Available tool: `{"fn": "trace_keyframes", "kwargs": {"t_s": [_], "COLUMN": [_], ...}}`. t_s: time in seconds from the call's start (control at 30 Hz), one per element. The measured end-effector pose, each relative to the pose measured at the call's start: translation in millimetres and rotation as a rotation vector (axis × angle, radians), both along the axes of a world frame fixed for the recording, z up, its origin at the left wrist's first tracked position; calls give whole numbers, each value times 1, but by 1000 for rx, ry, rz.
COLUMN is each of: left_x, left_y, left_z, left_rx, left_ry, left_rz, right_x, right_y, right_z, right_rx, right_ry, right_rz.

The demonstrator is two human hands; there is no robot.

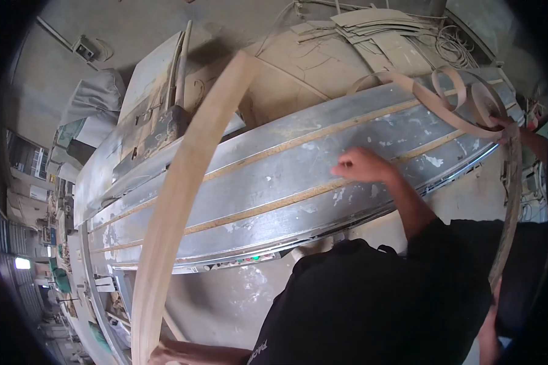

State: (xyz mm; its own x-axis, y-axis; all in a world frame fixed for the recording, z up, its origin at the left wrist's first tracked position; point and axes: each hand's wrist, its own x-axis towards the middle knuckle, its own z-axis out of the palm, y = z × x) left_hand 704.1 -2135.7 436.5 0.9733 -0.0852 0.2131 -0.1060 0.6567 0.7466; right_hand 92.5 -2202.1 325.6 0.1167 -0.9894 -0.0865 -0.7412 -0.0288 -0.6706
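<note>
At the lower left my left hand (167,353) is closed round the edge of a long, wide strip of pale wood (186,161). The strip rises at a slant across the view, with its far end up over the back of the workbench. My right hand (364,165) hovers above the grey, paint-flecked benchtop (274,179), its fingers curled into a loose fist and slightly blurred. Nothing shows in that hand. Two narrow wooden slats (310,193) run lengthwise along the top beneath it.
To the right a co-worker's hand (502,123) grips a looped, thin wooden band (435,109), whose tail hangs down. Thin sheets (383,24) and coiled cable (456,45) lie behind the bench. A grey cloth cover (94,94) and boards (149,79) stand at the far left.
</note>
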Motion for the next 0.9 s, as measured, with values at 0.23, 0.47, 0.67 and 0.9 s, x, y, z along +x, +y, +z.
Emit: {"fn": "trace_keyframes", "kwargs": {"t_s": [0.23,0.47,0.67,0.9], "left_x": [6,5,-69,-108], "left_y": [-31,-108,-124,-142], "left_z": [-12,-85,-63,-112], "left_rx": [5,104,-19,40], "left_ry": [125,304,474,544], "left_rz": [-143,-526,-634,-683], "right_x": [19,68,99,45], "right_y": [121,58,-5,-5], "right_z": [33,62,40,25], "right_rx": [486,-463,-677,-564], "right_ry": [38,543,679,535], "right_rz": [22,-104,136,206]}}
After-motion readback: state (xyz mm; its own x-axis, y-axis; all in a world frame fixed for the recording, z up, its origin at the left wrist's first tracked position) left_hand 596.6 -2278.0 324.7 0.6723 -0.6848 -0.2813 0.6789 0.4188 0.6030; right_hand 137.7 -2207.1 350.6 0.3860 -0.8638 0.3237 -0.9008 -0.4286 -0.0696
